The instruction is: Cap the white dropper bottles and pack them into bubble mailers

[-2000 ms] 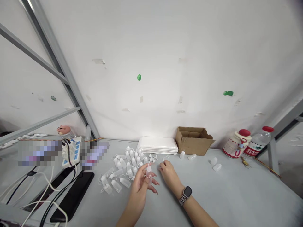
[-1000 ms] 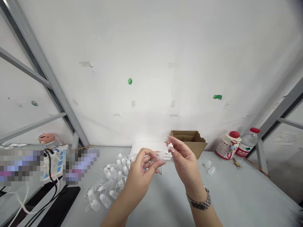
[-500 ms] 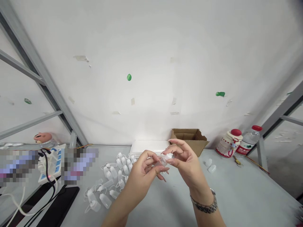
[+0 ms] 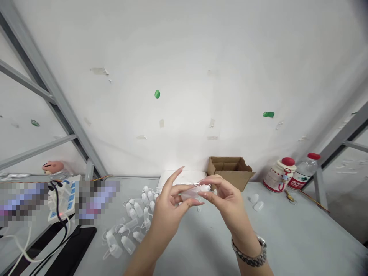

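Between my hands lies a small translucent squeeze bottle (image 4: 189, 193), tilted nearly flat with its white nozzle end to the right. My left hand (image 4: 169, 203) grips the bottle's body between thumb and fingers, its index finger raised. The thumb and fingers of my right hand (image 4: 225, 197) pinch the nozzle end; a thin cap strap seems to hang below, partly hidden. To the left of my left hand, several similar squeeze bottles (image 4: 128, 244) with white tethered caps lie in a loose group on the grey table (image 4: 207, 253).
An open cardboard box (image 4: 235, 178) stands behind my right hand, beside a white flat stack (image 4: 169, 177). Two small translucent pieces (image 4: 258, 206) lie to the right. Farther right are a white jug (image 4: 277, 178) and a red-capped water bottle (image 4: 303, 174). A power strip (image 4: 67, 201) with cables sits left.
My left index finger has lifted, and the bottle shows more between my hands, lying flatter. My right fingers have curled closer around its nozzle end.
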The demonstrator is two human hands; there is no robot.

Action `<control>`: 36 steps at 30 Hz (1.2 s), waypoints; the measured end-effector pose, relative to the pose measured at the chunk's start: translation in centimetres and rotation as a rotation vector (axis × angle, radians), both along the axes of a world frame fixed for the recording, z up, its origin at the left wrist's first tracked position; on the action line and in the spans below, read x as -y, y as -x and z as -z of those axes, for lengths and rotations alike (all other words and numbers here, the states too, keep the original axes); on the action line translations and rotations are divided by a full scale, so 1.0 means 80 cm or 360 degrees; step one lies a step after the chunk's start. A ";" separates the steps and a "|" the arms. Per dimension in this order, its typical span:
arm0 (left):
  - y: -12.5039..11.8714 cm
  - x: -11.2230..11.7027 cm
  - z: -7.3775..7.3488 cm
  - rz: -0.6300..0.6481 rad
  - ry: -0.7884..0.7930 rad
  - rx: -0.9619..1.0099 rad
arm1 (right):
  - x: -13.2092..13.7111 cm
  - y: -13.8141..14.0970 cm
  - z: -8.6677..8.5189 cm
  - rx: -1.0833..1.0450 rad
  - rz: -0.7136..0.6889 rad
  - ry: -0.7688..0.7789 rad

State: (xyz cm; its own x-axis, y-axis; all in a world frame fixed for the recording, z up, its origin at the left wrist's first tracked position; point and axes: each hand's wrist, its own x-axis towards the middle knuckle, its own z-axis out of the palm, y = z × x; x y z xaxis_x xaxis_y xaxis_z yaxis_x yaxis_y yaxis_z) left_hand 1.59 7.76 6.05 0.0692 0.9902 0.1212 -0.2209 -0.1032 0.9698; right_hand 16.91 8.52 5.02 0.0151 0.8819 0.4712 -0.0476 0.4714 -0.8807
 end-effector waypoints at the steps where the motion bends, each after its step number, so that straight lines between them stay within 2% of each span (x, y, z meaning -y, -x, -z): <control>1: 0.001 0.000 0.002 -0.0027 -0.0021 -0.0039 | 0.002 -0.002 -0.002 0.0100 0.0036 -0.0057; 7: 0.008 -0.002 0.007 -0.0051 -0.0119 -0.0190 | 0.011 -0.013 -0.008 0.0434 0.0025 -0.0212; 10: 0.007 -0.001 0.008 -0.0117 -0.0121 -0.0291 | 0.008 -0.012 -0.005 0.0556 0.0118 -0.0261; 15: 0.008 0.000 0.009 -0.0173 -0.0156 -0.0409 | 0.005 -0.011 -0.002 0.0789 0.0275 -0.0189; 22: 0.018 -0.003 0.001 0.0034 -0.0060 -0.0425 | 0.008 -0.022 -0.005 0.0729 0.0036 -0.0233; 26: 0.016 -0.004 0.003 0.0018 -0.0101 -0.0374 | 0.006 -0.022 -0.003 0.0613 0.0083 -0.0349; 30: 0.017 -0.005 0.006 0.0089 -0.0144 -0.0392 | 0.006 -0.022 -0.005 0.0647 0.0082 -0.0448; 32: 0.020 -0.005 0.006 0.0182 -0.0148 -0.0428 | 0.007 -0.024 -0.006 0.0705 0.0084 -0.0450; 36: 0.028 -0.002 0.003 0.0507 -0.0180 -0.0606 | 0.010 -0.029 -0.006 0.0729 0.0020 -0.0451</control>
